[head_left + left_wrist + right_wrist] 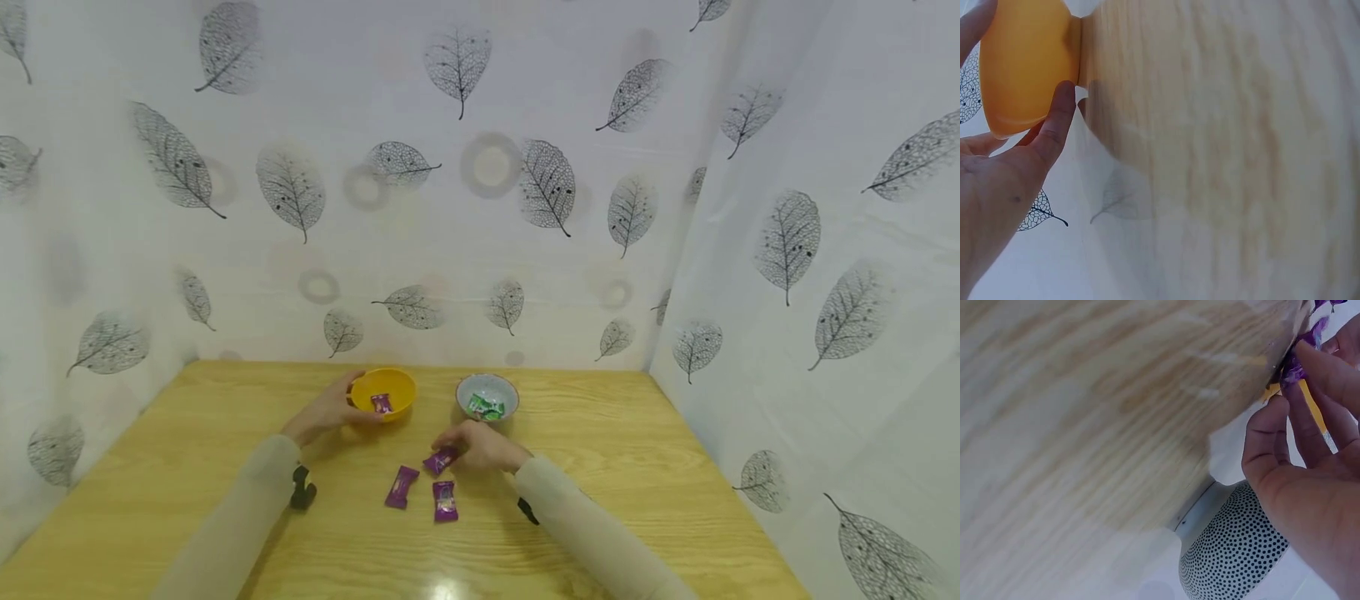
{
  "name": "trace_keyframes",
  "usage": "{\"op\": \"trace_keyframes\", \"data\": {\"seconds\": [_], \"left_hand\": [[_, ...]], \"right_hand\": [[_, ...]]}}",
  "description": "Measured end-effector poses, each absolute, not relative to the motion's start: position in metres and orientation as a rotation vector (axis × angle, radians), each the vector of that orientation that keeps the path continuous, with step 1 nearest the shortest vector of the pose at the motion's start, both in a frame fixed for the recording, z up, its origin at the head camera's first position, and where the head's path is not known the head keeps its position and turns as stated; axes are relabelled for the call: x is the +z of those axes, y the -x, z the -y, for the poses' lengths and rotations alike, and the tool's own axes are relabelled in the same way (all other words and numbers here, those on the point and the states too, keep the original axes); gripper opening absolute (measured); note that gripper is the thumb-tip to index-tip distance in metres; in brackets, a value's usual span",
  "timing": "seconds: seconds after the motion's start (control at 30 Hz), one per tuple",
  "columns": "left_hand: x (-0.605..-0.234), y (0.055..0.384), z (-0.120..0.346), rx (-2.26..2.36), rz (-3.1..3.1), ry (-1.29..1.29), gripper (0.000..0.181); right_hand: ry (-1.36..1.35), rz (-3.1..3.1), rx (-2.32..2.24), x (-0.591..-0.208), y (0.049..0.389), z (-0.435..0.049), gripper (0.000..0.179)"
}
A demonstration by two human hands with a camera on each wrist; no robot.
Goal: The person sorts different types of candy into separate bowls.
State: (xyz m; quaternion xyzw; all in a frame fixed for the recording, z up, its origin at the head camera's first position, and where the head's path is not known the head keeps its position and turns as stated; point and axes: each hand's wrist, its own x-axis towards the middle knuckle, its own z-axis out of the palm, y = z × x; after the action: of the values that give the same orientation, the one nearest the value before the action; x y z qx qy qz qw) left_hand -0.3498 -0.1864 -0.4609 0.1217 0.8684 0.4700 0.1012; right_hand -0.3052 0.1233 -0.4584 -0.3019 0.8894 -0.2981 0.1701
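Right hand [483, 447] | at purple packet [438, 462] (partly covered) | pinch unclear

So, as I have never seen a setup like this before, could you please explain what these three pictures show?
There is no robot here, just a person working barehanded at a table; I'll call each hand a grip. The wide picture comes from a camera worn on the head, looking forward and down; the other two come from cameras on the left and right wrists. The left grip holds a yellow bowl with a purple candy inside. The right grip has its fingers on another purple candy, though how firmly, I cannot tell. Two more purple candies lie on the table nearby, and a dotted bowl holds green candies.
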Motion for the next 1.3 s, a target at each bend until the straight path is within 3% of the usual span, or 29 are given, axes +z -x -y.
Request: {"op": "trace_keyframes", "data": {"seconds": [0.1, 0.37, 0.53, 0.77, 1.3], "left_hand": [[-0.461, 0.349, 0.188, 1.389, -2.553, -0.373, 0.107], [-0.463, 0.350, 0.193, 1.516, -2.434, -0.342, 0.069], [-0.465, 0.351, 0.197, 1.691, -2.255, -0.358, 0.056], [-0.463, 0.349, 0.199, 1.909, -1.955, -0.264, 0.054], [-0.466, 0.351, 0.200, 1.930, -1.940, -0.262, 0.053]], "right_hand": [[0.816, -2.515, -0.861, -0.458, 0.304, -0.124, 0.043], [0.743, -2.540, -0.824, -0.458, 0.299, -0.123, 0.033], [0.733, -2.572, -0.863, -0.459, 0.300, -0.120, 0.022], [0.688, -2.559, -1.031, -0.461, 0.303, -0.115, 0.017], [0.482, -2.329, -1.732, -0.444, 0.316, -0.085, 0.027]]}}
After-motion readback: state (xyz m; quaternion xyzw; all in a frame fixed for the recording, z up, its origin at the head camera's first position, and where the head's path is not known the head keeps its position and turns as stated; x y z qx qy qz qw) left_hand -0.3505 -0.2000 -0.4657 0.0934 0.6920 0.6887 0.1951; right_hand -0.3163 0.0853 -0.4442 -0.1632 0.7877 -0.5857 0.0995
